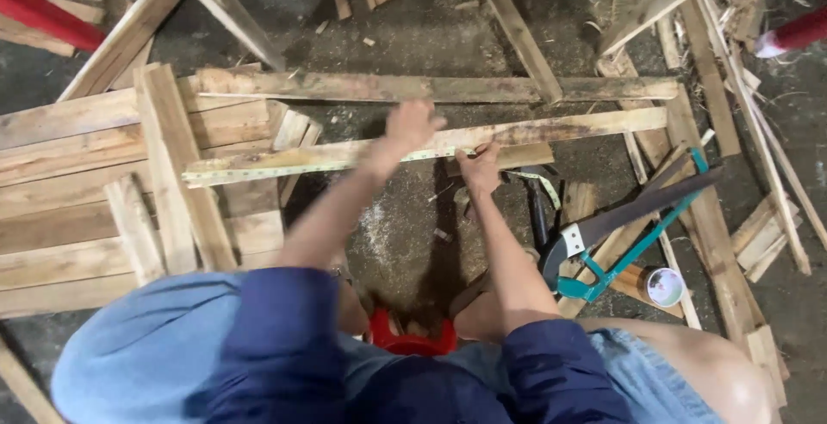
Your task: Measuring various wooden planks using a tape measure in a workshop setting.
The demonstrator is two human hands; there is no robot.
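Measuring stage, by the look of it: tape measure (345, 159) stretched flat along the long wood slat (551, 131), no cut showing. Left hand (409, 127) pressing down on slat and tape, fingers curled together. Right hand (479, 168) at the slat's near edge, fingers bunched, maybe pinching something, can't tell. Handsaw (637, 208) idle right of the slat.
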